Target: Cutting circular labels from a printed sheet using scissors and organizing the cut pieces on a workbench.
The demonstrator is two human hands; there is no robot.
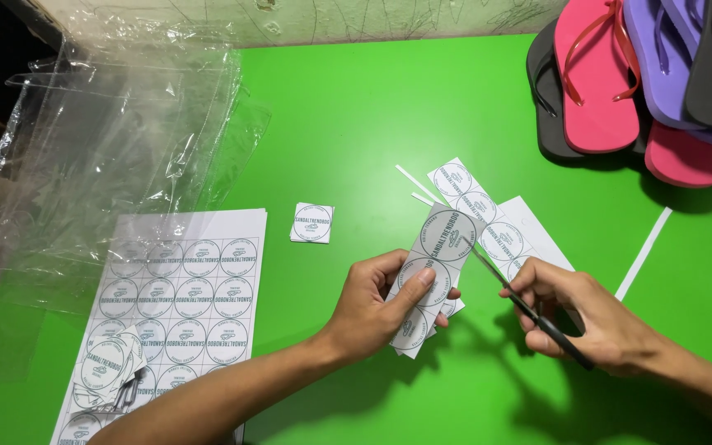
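1. Our left hand [377, 301] is closed on a paper strip [432, 272] printed with round labels, thumb across its face and fingers behind. The strip stands tilted above the green surface [372, 124], near the middle of the view.
2. Our right hand [587, 317] is closed around the black handles of the scissors [508, 284]. The blades point up and left and meet the right edge of the strip, just under its top label. We cannot tell how far apart the blades stand.
3. More strips [488, 218] of the same labels lie flat on the surface behind the held one, partly hidden by it. Two thin white offcuts [418, 185] lie just beside their upper left end.
4. A single square label [312, 222] lies alone on the surface, between the strips and the big sheet.
5. A full sheet [175, 305] of round labels, on top of a small stack, lies to the left, under our left forearm. A few loose cut pieces and a dark clip-like thing rest on its lower left corner; it is too small to tell more.
6. Clear plastic bags [109, 140] are heaped at the far left, overlapping the top of the sheet.
7. Flip-flops [644, 74] in pink, purple, black and grey are piled at the top right. A long white strip of offcut [643, 253] lies on the surface below them.
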